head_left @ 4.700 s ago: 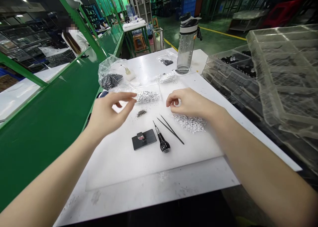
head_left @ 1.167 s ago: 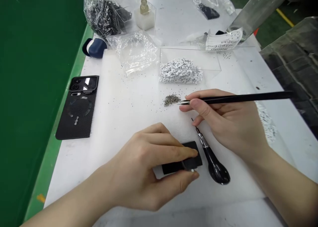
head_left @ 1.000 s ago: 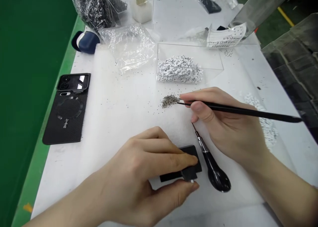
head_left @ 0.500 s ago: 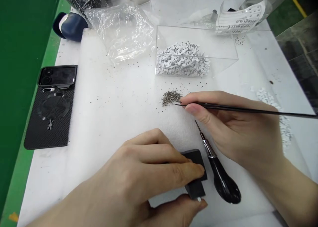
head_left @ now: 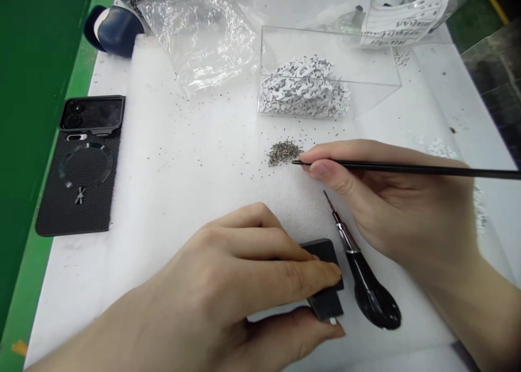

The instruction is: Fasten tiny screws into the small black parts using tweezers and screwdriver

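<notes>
One left hand [head_left: 248, 269] is pinching a smooth black block [head_left: 325, 252], near centre; right hand [head_left: 394, 204] is holding slim black tweezers [head_left: 407, 168] by metallic grains [head_left: 284, 152]. Glossy bulb-handled tool [head_left: 372, 293] is lying near right; clear box [head_left: 293, 41] is holding curly white bits [head_left: 305, 90], far; label [head_left: 402, 22] is showing unreadable print.

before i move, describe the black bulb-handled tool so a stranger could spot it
On the white foam sheet, look between the left hand and the right hand. The black bulb-handled tool lies there unheld, its silver collar leading to a thin tip. Its rounded handle sets it apart from the slim black tweezers in the right grip.
</notes>
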`<state>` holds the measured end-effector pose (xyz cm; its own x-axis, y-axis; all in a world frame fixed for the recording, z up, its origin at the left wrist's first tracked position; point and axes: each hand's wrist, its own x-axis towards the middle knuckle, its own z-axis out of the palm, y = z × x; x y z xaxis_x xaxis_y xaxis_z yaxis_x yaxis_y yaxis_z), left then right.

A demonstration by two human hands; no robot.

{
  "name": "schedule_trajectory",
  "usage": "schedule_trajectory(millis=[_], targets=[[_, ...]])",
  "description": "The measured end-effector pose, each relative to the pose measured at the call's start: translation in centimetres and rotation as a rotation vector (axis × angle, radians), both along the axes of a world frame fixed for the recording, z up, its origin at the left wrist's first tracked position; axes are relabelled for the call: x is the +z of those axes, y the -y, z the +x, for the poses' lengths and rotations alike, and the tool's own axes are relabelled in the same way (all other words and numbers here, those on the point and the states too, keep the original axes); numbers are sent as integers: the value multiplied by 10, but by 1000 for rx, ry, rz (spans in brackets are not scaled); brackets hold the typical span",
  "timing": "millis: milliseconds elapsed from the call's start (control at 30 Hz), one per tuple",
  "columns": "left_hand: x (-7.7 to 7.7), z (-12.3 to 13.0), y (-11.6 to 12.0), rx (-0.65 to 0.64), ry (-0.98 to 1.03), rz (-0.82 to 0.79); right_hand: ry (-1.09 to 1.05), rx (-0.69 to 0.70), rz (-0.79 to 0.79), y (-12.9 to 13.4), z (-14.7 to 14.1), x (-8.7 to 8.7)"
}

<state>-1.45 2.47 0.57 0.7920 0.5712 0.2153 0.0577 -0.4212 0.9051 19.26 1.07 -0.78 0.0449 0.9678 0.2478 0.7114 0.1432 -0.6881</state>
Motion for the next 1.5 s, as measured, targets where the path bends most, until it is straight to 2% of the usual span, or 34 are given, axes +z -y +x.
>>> schedule_trajectory(millis=[767, 967, 1100, 1233, 1433, 1500], targets=[[-2, -1, 3, 26, -16, 33, 11, 18, 10, -2, 2, -2], [-2, -6, 5, 28, -77, 71, -2, 44, 151, -3, 2, -9], [0, -2, 4, 15, -53, 61, -4, 62, 167, -3, 3, -11], [1, 1, 0, 11, -35, 63, -54, 51, 150, -1, 4, -11], [1, -1, 5, 39, -7, 178, -225, 30, 181, 3, 5, -4], [0, -1, 9, 86, 30, 224, -277, 87, 193, 4, 14, 2]])
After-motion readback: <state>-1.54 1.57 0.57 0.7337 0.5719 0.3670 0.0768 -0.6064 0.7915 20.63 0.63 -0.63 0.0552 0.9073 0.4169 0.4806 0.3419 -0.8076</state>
